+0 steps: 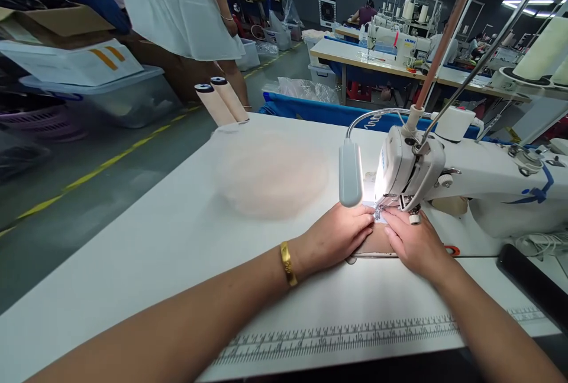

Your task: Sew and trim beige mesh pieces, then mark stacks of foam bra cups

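Note:
My left hand point(341, 232) lies beside the presser foot point(378, 211) of a white sewing machine point(412, 161), its fingers stretched out flat toward the needle area. On the other side, my right hand point(416, 241) rests with its fingers reaching toward the same foot and its thumb apart. Between them a tan, cloth-like piece point(375, 240) shows, with a small pale patch near the foot. The fingers partly cover both. A lamp head point(350, 173) on a bent metal neck hangs above my left hand, and bright light falls at the needle.
A blurred pale beige heap point(275, 179) sits on the white tabletop point(168, 264). Two thread cones point(222, 102) stand at its far edge. A red-orange loop point(452, 250) and a black oblong object point(532, 282) lie right. A printed ruler point(337, 338) runs along the front. A person point(177, 10) stands beyond.

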Demonstrator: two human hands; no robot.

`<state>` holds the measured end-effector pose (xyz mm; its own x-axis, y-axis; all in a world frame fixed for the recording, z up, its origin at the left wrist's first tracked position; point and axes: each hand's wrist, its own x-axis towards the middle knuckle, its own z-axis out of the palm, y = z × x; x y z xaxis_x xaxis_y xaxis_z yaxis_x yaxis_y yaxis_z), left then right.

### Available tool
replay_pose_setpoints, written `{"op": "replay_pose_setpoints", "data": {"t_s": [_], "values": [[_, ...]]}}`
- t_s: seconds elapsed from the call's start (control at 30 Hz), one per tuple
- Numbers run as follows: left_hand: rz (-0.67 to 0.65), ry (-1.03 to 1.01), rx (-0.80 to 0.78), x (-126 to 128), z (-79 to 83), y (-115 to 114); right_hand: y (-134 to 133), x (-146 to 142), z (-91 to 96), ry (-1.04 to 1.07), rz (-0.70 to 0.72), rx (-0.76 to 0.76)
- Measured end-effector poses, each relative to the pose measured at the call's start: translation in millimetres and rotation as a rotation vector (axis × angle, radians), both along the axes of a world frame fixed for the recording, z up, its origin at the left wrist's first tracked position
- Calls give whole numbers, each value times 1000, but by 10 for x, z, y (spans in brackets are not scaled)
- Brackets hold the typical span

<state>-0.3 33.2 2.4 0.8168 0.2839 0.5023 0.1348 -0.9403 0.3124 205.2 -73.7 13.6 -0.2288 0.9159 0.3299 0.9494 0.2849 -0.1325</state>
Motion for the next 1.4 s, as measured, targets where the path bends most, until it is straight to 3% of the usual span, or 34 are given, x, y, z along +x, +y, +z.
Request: {"op": "replay_pose_setpoints", "data": {"t_s": [0.27,0.43,0.57,0.7,0.77,0.87,0.93,1.03,1.1,1.23,1.3,1.4], "values": [[244,198,2,-126,104,2,-31,18,1,26,27,-2],[69,133,-134,-245,314,-45,-88,-38,-29,107,139,14],[183,-2,5,-275,392,71,-76,-241,-39,259,260,69],[53,146,-18,-261,326,95,-70,-442,-51,311,452,-62],[145,254,10,-280,293,10,-94,-456,-53,313,506,-73],[366,417,59,-343,303,-154,-136,-356,-35,328,469,-44],[439,500,67,-382,344,-221,-153,-266,-15,329,412,-69],[444,513,71,-394,403,-219,-164,-210,-4,310,396,-121],[344,444,58,-368,403,-172,-170,-236,-14,304,435,-132],[117,279,-92,-288,315,-71,-177,-290,-22,307,462,-118],[122,203,-252,-258,269,-45,-172,-270,-5,342,430,-109],[182,106,-656,-226,228,-42,-161,-215,33,440,343,-124]]}}
